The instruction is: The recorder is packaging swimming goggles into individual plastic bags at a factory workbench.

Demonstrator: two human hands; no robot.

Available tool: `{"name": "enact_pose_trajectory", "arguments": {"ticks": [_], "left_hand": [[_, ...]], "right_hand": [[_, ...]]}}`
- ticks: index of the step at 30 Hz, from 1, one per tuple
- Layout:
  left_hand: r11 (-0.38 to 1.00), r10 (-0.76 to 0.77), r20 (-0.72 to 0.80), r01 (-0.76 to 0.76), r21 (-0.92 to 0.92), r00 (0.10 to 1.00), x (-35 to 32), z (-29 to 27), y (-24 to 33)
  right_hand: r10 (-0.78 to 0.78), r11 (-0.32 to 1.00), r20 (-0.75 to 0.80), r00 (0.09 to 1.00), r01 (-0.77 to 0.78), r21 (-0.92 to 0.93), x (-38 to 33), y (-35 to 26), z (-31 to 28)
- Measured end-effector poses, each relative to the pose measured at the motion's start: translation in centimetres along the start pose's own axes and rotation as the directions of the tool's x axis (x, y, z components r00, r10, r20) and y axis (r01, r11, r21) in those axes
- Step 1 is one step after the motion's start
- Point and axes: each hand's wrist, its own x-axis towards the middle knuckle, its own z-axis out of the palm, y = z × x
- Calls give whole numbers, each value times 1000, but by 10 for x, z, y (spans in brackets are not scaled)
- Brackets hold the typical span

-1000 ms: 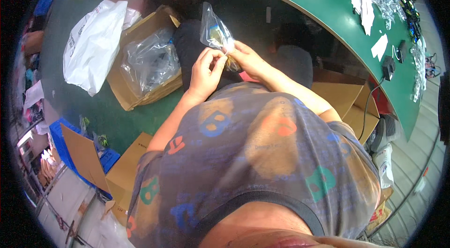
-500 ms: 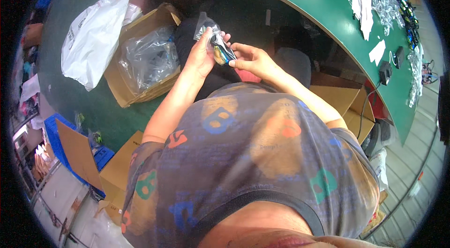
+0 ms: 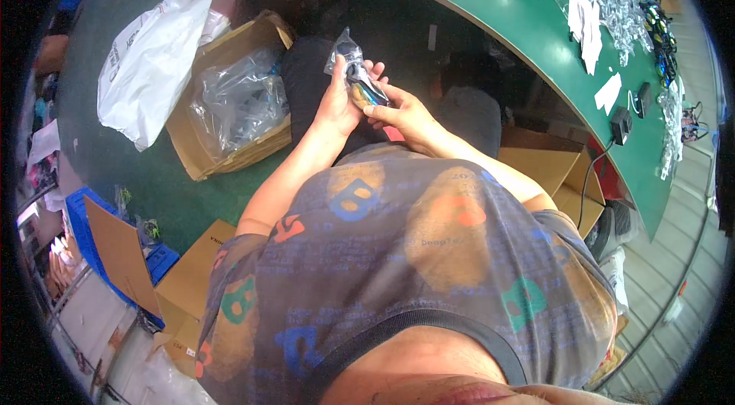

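Observation:
Above my lap, both hands are closed round a small clear plastic bag point(image 3: 347, 49). Inside lies a dark item point(image 3: 369, 92) with shiny blue and yellowish parts, perhaps sunglasses; its exact kind is hard to make out. My left hand point(image 3: 337, 102) holds the bag from the left, the thumb along its side and fingertips showing beyond it. On the lower right end, the thumb and fingers of my right hand point(image 3: 406, 115) pinch the item. The bag's crumpled upper end sticks up past my left thumb.
Left of my knees stands an open cardboard box point(image 3: 200, 152) with clear plastic bags point(image 3: 241, 102) inside, beside a white plastic sack point(image 3: 149, 68). A curved green table point(image 3: 536, 37) carries papers, a plug adapter point(image 3: 622, 126) and a heap of clear bags point(image 3: 612, 7). Another carton point(image 3: 195, 271) stands lower left.
My right hand has moved slightly further round the lower end of the bagged item, covering more of it. My left hand keeps its hold; the view has shifted a little.

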Motion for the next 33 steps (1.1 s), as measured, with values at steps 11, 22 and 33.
{"name": "enact_pose_trajectory", "arguments": {"ticks": [11,22,33], "left_hand": [[387,694,162,-554,737,701,-21,-3,-2],[-248,477,596,-552,796,646,-45,21,43],[-456,379,694,-529,716,612,-49,27,35]], "right_hand": [[-579,465,39,815,369,-805,14,-3,-17],[-68,998,175,982,64,28,26,-6,-31],[-142,971,-2,990,140,195,43,27,-1]]}}
